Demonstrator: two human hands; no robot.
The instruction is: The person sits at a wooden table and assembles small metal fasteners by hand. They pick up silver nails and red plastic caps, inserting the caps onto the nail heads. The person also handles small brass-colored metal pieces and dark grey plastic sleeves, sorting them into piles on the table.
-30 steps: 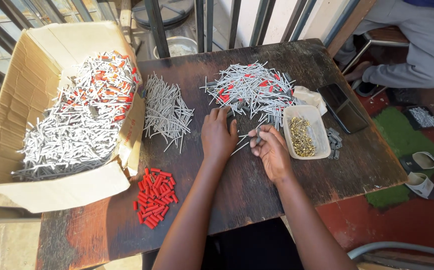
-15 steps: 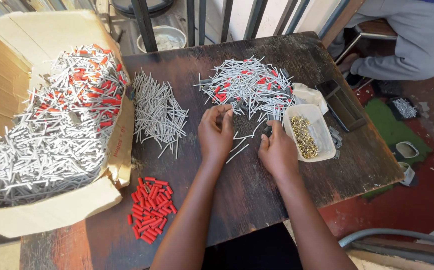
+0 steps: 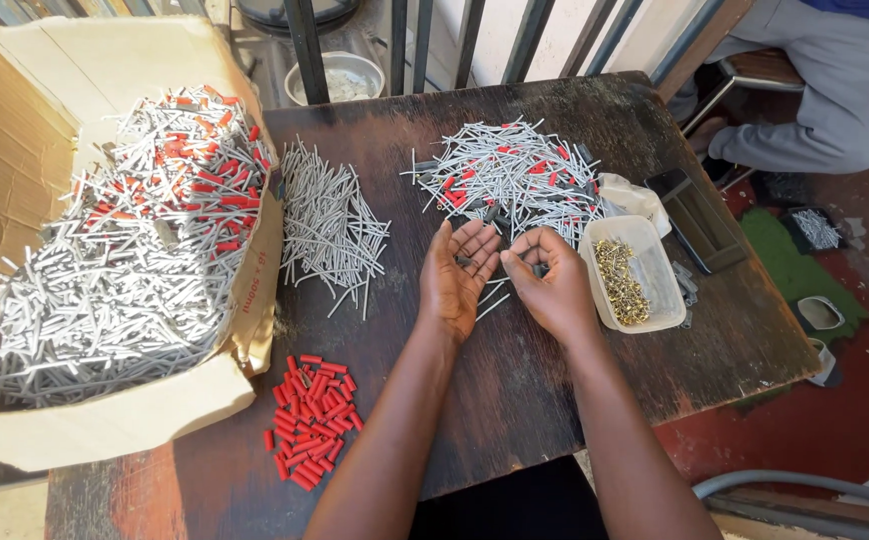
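My left hand (image 3: pixel 460 275) lies palm up over the dark wooden table (image 3: pixel 515 400), fingers apart. My right hand (image 3: pixel 553 288) is just to its right, fingers curled and pinched on what looks like a small dark piece (image 3: pixel 537 268) held towards the left palm. A few loose grey rods (image 3: pixel 488 292) lie on the table between and under the hands. Just beyond the fingertips is a mixed pile of grey rods, red caps and dark pieces (image 3: pixel 510 180). A clear plastic tub of small brass parts (image 3: pixel 655 300) touches the right hand's outer side.
A big cardboard box (image 3: pixel 105 430) of grey rods and red caps fills the left. Beside it lie a sorted heap of grey rods (image 3: pixel 330 225) and a heap of red caps (image 3: pixel 310 420). A dark tray (image 3: pixel 700 220), a metal bowl (image 3: pixel 340 75) and a seated person (image 3: pixel 815 90) are at the back right.
Both hands drew back slightly from the mixed pile. The left hand turned palm up, and the right hand curled in beside it. The camera shifted right.
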